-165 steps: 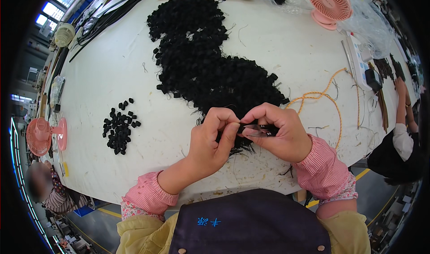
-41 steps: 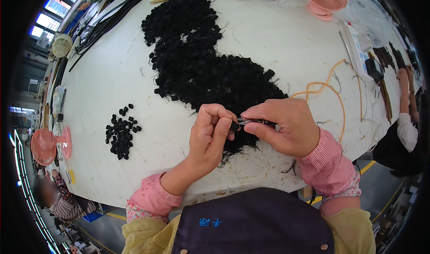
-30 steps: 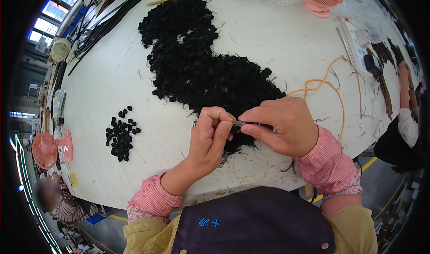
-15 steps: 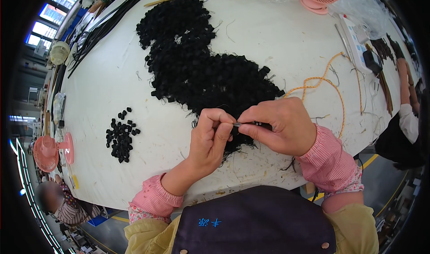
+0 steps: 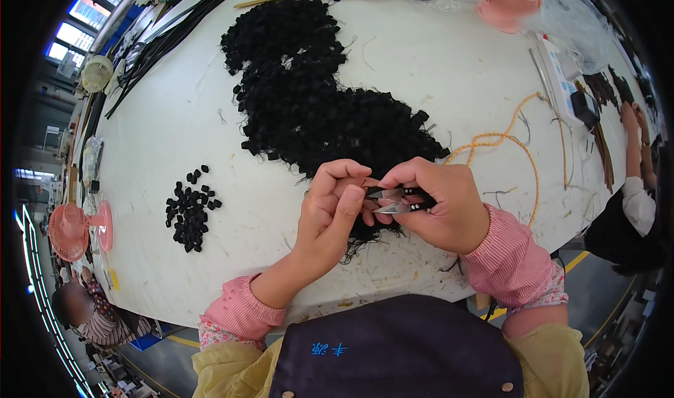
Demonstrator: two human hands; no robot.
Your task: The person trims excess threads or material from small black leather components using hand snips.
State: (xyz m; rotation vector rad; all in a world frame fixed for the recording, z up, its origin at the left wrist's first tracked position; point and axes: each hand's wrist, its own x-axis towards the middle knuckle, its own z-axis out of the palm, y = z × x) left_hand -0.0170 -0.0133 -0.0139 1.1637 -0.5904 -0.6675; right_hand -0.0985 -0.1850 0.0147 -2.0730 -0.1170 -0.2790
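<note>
Over the head camera I see a small pile of black pieces [image 5: 189, 219], then a big black heap [image 5: 330, 117]; before it the left hand [image 5: 326, 215] is curled, its grip I cannot tell. Between both hands, scissors [image 5: 397, 207], blades parted, are grasped by the right hand [image 5: 449, 208].

Black heap [image 5: 302, 96] sprawls over the white counter [image 5: 168, 110], smaller black pile [image 5: 191, 214] toward the left edge, orange cord [image 5: 536, 173] toward the right!

L hand [image 5: 324, 215] – loosely curled, R hand [image 5: 449, 208] – half-closed, forearms [image 5: 277, 280] angled inward
</note>
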